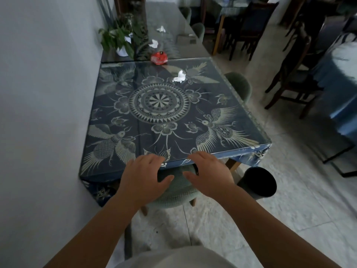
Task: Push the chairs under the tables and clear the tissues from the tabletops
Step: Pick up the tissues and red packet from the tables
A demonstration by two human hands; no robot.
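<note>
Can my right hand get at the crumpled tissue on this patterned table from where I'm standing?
Probably not: the tissue lies at the far end, and the right hand is over the green chair at the near edge.

We see our own two forearms bare to the elbow, no sleeves, no watch or rings on the left hand [144, 177] or right hand [209, 176]. At six o'clock, a pale, off-white garment [173, 257] covers our torso.
</note>
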